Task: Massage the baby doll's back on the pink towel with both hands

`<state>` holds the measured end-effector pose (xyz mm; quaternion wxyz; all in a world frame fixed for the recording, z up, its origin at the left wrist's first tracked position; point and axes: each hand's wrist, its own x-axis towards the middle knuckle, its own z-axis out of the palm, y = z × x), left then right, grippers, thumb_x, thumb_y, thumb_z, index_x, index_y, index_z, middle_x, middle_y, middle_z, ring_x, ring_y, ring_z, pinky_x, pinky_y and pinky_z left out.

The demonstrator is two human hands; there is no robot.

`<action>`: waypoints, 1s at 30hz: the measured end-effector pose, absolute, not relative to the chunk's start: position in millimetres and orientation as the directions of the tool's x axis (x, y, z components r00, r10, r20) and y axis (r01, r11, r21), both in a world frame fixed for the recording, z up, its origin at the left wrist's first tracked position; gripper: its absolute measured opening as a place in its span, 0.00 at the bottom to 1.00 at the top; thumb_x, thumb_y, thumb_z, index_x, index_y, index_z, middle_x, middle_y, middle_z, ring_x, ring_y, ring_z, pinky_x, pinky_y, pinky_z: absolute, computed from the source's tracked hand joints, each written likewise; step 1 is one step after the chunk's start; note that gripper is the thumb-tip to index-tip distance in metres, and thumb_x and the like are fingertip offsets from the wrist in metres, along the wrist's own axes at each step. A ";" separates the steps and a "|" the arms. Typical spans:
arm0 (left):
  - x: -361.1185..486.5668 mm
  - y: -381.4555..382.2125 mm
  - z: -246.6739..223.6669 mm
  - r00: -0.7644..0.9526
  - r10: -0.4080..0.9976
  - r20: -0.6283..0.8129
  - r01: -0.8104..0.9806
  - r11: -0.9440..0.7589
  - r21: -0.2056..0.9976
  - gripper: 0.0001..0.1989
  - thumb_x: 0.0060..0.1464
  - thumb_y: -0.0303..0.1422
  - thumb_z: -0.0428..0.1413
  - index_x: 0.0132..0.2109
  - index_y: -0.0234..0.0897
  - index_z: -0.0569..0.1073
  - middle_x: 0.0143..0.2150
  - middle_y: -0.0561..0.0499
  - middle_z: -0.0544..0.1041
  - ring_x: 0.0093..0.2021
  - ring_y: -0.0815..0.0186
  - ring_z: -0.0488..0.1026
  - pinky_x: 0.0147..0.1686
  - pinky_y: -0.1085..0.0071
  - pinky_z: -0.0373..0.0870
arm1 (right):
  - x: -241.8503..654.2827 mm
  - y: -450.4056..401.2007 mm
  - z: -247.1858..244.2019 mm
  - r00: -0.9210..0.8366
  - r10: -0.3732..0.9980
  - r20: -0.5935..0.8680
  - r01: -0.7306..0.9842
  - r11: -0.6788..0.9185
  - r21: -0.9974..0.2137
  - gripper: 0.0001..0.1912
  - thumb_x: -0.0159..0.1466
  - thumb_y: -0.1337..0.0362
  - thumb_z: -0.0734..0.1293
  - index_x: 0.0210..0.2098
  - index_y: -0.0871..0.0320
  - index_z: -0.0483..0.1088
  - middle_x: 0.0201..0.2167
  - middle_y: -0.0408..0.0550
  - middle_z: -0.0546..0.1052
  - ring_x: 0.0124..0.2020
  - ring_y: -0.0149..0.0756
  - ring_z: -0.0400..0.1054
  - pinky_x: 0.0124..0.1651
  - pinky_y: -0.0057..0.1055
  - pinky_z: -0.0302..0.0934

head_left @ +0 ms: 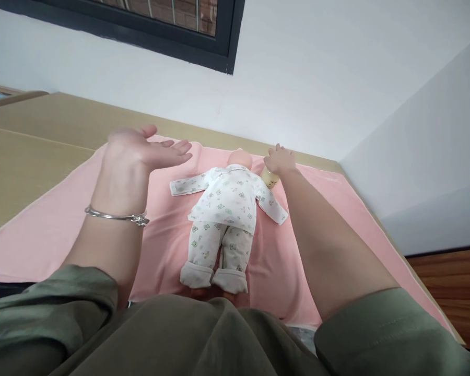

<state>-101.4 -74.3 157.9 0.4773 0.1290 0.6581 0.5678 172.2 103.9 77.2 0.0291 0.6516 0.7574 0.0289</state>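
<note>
A baby doll [223,201] in a white printed top and matching trousers with turned-up cuffs lies on a pink blanket [160,250]. Its head points away from me and its sleeves spread to both sides. My left hand [149,149] hovers to the left of the doll, palm turned up and fingers stretched out, holding nothing. Past the doll's sleeve on the right, my right hand [281,158] has its fingers over the upper end of a small bottle [269,178], pale yellow with dark print. Its cap end is hidden under the fingers.
The blanket covers much of a light wooden table [35,136]. A white wall [297,78] rises behind it, with a dark-framed window [229,36] above. Another wall stands at the right, near a brown wooden panel [450,292].
</note>
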 end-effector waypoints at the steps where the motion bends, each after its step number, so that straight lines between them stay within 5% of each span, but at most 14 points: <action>1: -92.8 -71.9 152.5 -0.519 0.707 -0.480 -0.431 0.269 0.861 0.39 0.62 0.35 0.27 0.74 0.41 0.60 0.64 0.40 0.78 0.78 0.71 0.60 0.69 0.58 0.67 | 172.6 103.5 76.9 -0.156 0.988 0.005 0.984 0.155 0.085 0.32 0.73 0.63 0.52 0.73 0.64 0.60 0.79 0.61 0.54 0.79 0.54 0.53 0.81 0.58 0.42; 4: -69.0 -64.6 138.1 -0.488 0.710 -0.508 -0.558 0.195 0.807 0.41 0.63 0.42 0.23 0.75 0.43 0.61 0.68 0.41 0.75 0.81 0.67 0.51 0.72 0.54 0.65 | 173.1 100.7 77.0 -0.143 0.990 0.019 0.987 0.141 0.076 0.28 0.71 0.66 0.52 0.63 0.62 0.72 0.66 0.62 0.74 0.66 0.53 0.71 0.70 0.50 0.62; 6: -59.7 -58.5 131.6 -0.376 0.746 -0.549 -0.633 0.226 0.741 0.41 0.64 0.45 0.25 0.75 0.44 0.62 0.69 0.40 0.74 0.81 0.64 0.53 0.71 0.53 0.68 | 172.6 98.7 76.9 -0.108 0.994 0.009 0.993 0.108 0.050 0.26 0.70 0.65 0.53 0.60 0.59 0.76 0.61 0.61 0.79 0.61 0.53 0.74 0.60 0.45 0.69; 11: -55.8 -32.3 122.8 -0.026 0.831 -0.556 -0.773 0.336 0.538 0.33 0.68 0.43 0.34 0.73 0.44 0.66 0.68 0.38 0.74 0.76 0.58 0.65 0.67 0.56 0.74 | 173.9 100.6 71.4 -0.094 0.994 0.058 0.995 0.094 0.018 0.26 0.69 0.61 0.58 0.62 0.56 0.76 0.62 0.58 0.79 0.58 0.54 0.76 0.54 0.44 0.72; 15: -44.9 -10.7 111.2 0.161 0.835 -0.526 -0.770 0.440 0.463 0.30 0.69 0.34 0.41 0.74 0.39 0.63 0.69 0.38 0.74 0.74 0.60 0.69 0.73 0.59 0.68 | 183.0 105.3 65.5 -0.104 0.987 0.119 0.994 0.105 0.000 0.27 0.68 0.61 0.58 0.63 0.56 0.74 0.61 0.57 0.79 0.59 0.55 0.75 0.58 0.48 0.71; 18: -28.7 -2.7 97.2 0.233 0.815 -0.530 -0.719 0.511 0.470 0.30 0.68 0.31 0.45 0.75 0.34 0.61 0.69 0.36 0.73 0.74 0.58 0.68 0.78 0.58 0.60 | 181.4 95.6 62.2 -0.137 0.952 0.275 0.991 0.130 0.043 0.28 0.71 0.59 0.57 0.67 0.58 0.70 0.70 0.57 0.72 0.72 0.59 0.63 0.77 0.69 0.46; 20: -19.4 -0.9 88.9 0.259 0.806 -0.532 -0.689 0.540 0.483 0.30 0.68 0.32 0.46 0.74 0.33 0.61 0.69 0.35 0.74 0.74 0.56 0.68 0.79 0.56 0.60 | 169.8 79.5 58.5 -0.132 0.893 0.430 0.991 0.130 0.034 0.30 0.73 0.58 0.56 0.71 0.59 0.65 0.77 0.57 0.60 0.81 0.61 0.46 0.77 0.79 0.25; 22: -14.2 -0.5 84.7 0.290 0.805 -0.517 -0.679 0.554 0.482 0.29 0.69 0.34 0.47 0.74 0.34 0.62 0.67 0.35 0.75 0.73 0.55 0.70 0.76 0.56 0.65 | 150.7 57.9 52.8 -0.082 0.874 0.479 0.978 0.163 -0.129 0.30 0.73 0.59 0.55 0.72 0.58 0.64 0.79 0.56 0.58 0.81 0.56 0.45 0.79 0.76 0.24; 25: -15.7 -0.9 88.3 0.427 0.807 -0.408 -0.691 0.582 0.430 0.28 0.72 0.37 0.44 0.74 0.35 0.63 0.66 0.35 0.77 0.68 0.54 0.75 0.69 0.59 0.75 | 118.9 21.8 41.1 -0.273 0.862 0.427 0.837 0.432 -0.337 0.30 0.75 0.57 0.52 0.74 0.51 0.61 0.80 0.48 0.55 0.82 0.49 0.46 0.82 0.69 0.23; 28: -25.3 -2.6 98.2 0.483 0.821 -0.304 -0.712 0.570 0.409 0.29 0.74 0.42 0.40 0.75 0.35 0.62 0.67 0.37 0.76 0.69 0.51 0.74 0.67 0.57 0.77 | 95.7 -15.6 29.9 -0.337 0.849 0.406 0.692 0.516 -0.505 0.35 0.77 0.51 0.47 0.80 0.57 0.46 0.82 0.52 0.45 0.84 0.47 0.32 0.84 0.63 0.27; 30: -30.7 -6.8 102.4 0.422 0.863 -0.278 -0.742 0.504 0.442 0.32 0.74 0.48 0.40 0.76 0.36 0.61 0.69 0.39 0.74 0.73 0.51 0.69 0.68 0.58 0.76 | 86.3 -40.3 25.9 -0.411 0.783 0.467 0.607 0.617 -0.501 0.42 0.77 0.46 0.50 0.81 0.56 0.29 0.83 0.50 0.37 0.84 0.46 0.22 0.85 0.62 0.29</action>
